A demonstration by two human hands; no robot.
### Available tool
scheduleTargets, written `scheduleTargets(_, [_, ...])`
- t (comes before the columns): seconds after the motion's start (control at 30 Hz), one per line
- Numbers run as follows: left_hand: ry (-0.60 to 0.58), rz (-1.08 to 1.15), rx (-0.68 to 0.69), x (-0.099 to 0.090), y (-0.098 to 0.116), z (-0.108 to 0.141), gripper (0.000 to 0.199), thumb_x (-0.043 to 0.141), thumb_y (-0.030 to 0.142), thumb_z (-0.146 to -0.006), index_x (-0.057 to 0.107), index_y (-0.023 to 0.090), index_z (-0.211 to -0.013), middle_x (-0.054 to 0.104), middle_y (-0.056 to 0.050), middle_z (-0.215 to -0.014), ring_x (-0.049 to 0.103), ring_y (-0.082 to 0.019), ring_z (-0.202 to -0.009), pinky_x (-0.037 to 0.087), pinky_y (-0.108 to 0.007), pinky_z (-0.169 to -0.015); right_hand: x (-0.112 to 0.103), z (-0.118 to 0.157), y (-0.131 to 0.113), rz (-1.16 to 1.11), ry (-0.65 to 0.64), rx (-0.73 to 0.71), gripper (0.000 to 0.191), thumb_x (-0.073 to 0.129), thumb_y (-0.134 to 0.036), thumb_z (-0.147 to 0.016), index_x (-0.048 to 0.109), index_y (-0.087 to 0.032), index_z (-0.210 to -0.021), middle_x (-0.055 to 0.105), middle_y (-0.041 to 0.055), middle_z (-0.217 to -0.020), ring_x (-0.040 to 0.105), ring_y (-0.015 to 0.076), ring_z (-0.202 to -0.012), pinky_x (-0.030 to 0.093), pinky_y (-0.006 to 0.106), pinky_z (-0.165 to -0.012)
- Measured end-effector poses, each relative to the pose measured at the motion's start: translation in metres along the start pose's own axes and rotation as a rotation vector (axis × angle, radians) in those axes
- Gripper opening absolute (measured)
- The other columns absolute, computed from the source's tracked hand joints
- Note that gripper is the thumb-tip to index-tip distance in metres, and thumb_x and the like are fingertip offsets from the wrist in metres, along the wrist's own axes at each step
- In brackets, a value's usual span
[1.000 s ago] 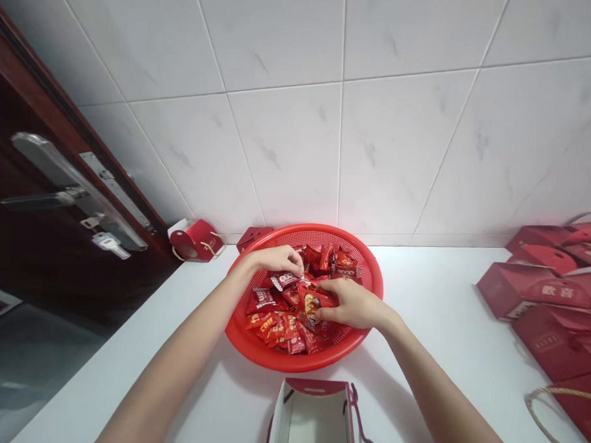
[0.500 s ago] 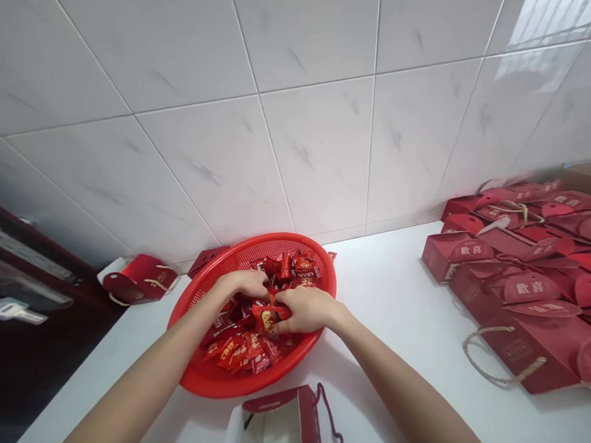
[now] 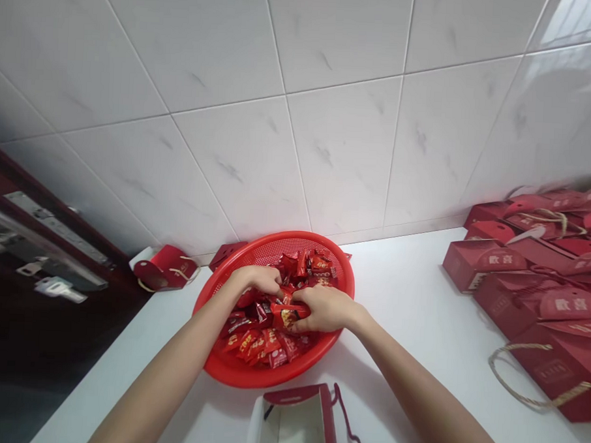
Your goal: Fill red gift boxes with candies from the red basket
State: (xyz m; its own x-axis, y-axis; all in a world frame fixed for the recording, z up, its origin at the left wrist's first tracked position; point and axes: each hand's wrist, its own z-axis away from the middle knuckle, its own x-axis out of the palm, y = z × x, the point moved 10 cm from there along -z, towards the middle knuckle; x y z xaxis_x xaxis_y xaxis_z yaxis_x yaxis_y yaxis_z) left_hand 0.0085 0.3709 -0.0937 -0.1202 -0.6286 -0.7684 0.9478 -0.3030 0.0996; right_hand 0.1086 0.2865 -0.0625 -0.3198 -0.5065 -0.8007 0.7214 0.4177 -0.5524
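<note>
A round red plastic basket [image 3: 264, 379] holds many small red-wrapped snack packets [image 3: 258, 344]. Both my hands reach down into it. My right hand [image 3: 324, 307] is closed around a red snack packet [image 3: 287, 316] with a yellow-brown picture on it. Close by on the left, my left hand [image 3: 259, 280] has its fingers curled down among the packets; what they grip, if anything, is hidden. In front of the basket stands an open gift box [image 3: 299, 430] with a white inside, a dark red flap and a dark red cord handle, cut off by the bottom edge.
Several dark red gift boxes [image 3: 505, 302] with rope handles crowd the right side of the white table [image 3: 395, 278]. Another red box [image 3: 169, 268] sits at the back left, near a dark door [image 3: 16, 327] with keys [image 3: 60, 288] in its lock. A tiled wall [image 3: 347, 152] runs behind.
My view has turned a little to the left, so the whole scene sits further right. Both hands stay in the basket, the right still with the packet; the left fingers have shifted slightly among the packets.
</note>
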Motion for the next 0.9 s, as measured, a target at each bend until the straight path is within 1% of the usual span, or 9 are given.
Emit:
scheduleTargets(0.1, [-0.05, 0.023, 0.021, 0.004, -0.002, 0.002, 0.005, 0.062, 0.022, -0.051, 0.058, 0.02, -0.051, 0.055, 0.003, -0.05, 0.048, -0.016, -0.055, 0.037, -0.026, -0.052, 0.0, 0.0, 0.0, 0.003, 0.012, 0.002, 0.028, 0.071, -0.046, -0.082, 0.064, -0.022, -0.094, 0.071, 0.0054, -0.096, 0.066, 0.0266, -0.093, 0.036, 0.028, -0.063])
scheduleTargets(0.27, [-0.092, 0.068, 0.039, 0.01, -0.005, 0.003, 0.011, 0.064, 0.014, -0.045, 0.065, 0.02, -0.055, 0.061, 0.003, -0.054, 0.052, -0.017, -0.056, 0.039, -0.026, -0.053, 0.0, 0.002, 0.002, -0.008, 0.027, 0.011, 0.027, 0.07, -0.045, -0.082, 0.064, -0.022, -0.095, 0.071, 0.0059, -0.097, 0.065, 0.0257, -0.091, 0.034, 0.028, -0.062])
scheduleTargets(0.37, [-0.083, 0.11, 0.073, 0.009, -0.006, 0.005, 0.01, 0.063, 0.013, -0.046, 0.065, 0.02, -0.053, 0.061, 0.004, -0.053, 0.052, -0.016, -0.057, 0.038, -0.025, -0.054, 0.0, 0.001, 0.001, -0.011, 0.032, 0.001, 0.025, 0.07, -0.044, -0.083, 0.064, -0.022, -0.092, 0.07, 0.0053, -0.095, 0.064, 0.0245, -0.088, 0.033, 0.028, -0.062])
scheduleTargets(0.43, [-0.052, 0.138, 0.109, 0.003, -0.008, 0.008, 0.009, 0.063, 0.013, -0.048, 0.065, 0.02, -0.052, 0.06, 0.004, -0.052, 0.051, -0.015, -0.058, 0.038, -0.024, -0.055, 0.0, 0.001, 0.001, -0.016, 0.03, -0.008, 0.023, 0.069, -0.042, -0.083, 0.063, -0.021, -0.09, 0.07, 0.0047, -0.092, 0.064, 0.0231, -0.085, 0.033, 0.028, -0.061])
scheduleTargets(0.53, [0.026, 0.194, 0.163, -0.01, -0.015, 0.016, 0.008, 0.068, 0.016, -0.053, 0.071, 0.019, -0.059, 0.063, 0.004, -0.057, 0.055, -0.015, -0.063, 0.04, -0.024, -0.06, 0.0, 0.0, 0.001, -0.009, 0.04, -0.01, 0.023, 0.069, -0.041, -0.083, 0.065, -0.021, -0.094, 0.07, 0.0059, -0.094, 0.063, 0.0239, -0.085, 0.033, 0.029, -0.062])
scheduleTargets(0.6, [0.112, 0.297, 0.228, -0.022, -0.018, 0.024, 0.012, 0.074, 0.024, -0.058, 0.075, 0.017, -0.067, 0.066, 0.002, -0.061, 0.056, -0.015, -0.063, 0.04, -0.024, -0.061, 0.0, 0.0, 0.002, 0.0, 0.043, -0.014, 0.025, 0.068, -0.041, -0.084, 0.065, -0.021, -0.099, 0.07, 0.007, -0.097, 0.063, 0.025, -0.087, 0.033, 0.029, -0.062])
scheduleTargets(0.73, [0.344, 0.531, 0.309, -0.047, -0.03, 0.041, 0.028, 0.076, 0.042, -0.067, 0.076, 0.014, -0.069, 0.061, 0.001, -0.057, 0.046, -0.011, -0.055, 0.032, -0.024, -0.054, 0.001, -0.001, 0.003, 0.002, 0.042, -0.015, 0.026, 0.067, -0.042, -0.085, 0.066, -0.021, -0.1, 0.071, 0.0077, -0.097, 0.063, 0.026, -0.088, 0.034, 0.029, -0.062])
scheduleTargets(0.8, [0.434, 0.639, 0.317, -0.054, -0.035, 0.047, 0.032, 0.076, 0.045, -0.069, 0.074, 0.013, -0.067, 0.058, 0.001, -0.057, 0.043, -0.01, -0.054, 0.031, -0.024, -0.053, 0.001, -0.001, 0.003, -0.014, 0.043, -0.015, 0.025, 0.067, -0.042, -0.085, 0.067, -0.021, -0.1, 0.071, 0.0075, -0.099, 0.064, 0.0263, -0.09, 0.036, 0.029, -0.064])
scheduleTargets(0.9, [0.499, 0.793, 0.331, -0.059, -0.037, 0.053, 0.034, 0.076, 0.046, -0.069, 0.072, 0.012, -0.07, 0.057, 0.001, -0.057, 0.044, -0.01, -0.054, 0.033, -0.024, -0.052, 0.0, 0.0, 0.006, -0.024, 0.06, 0.002, 0.027, 0.068, -0.038, -0.085, 0.067, -0.021, -0.107, 0.072, 0.0083, -0.105, 0.065, 0.0283, -0.096, 0.04, 0.031, -0.071])
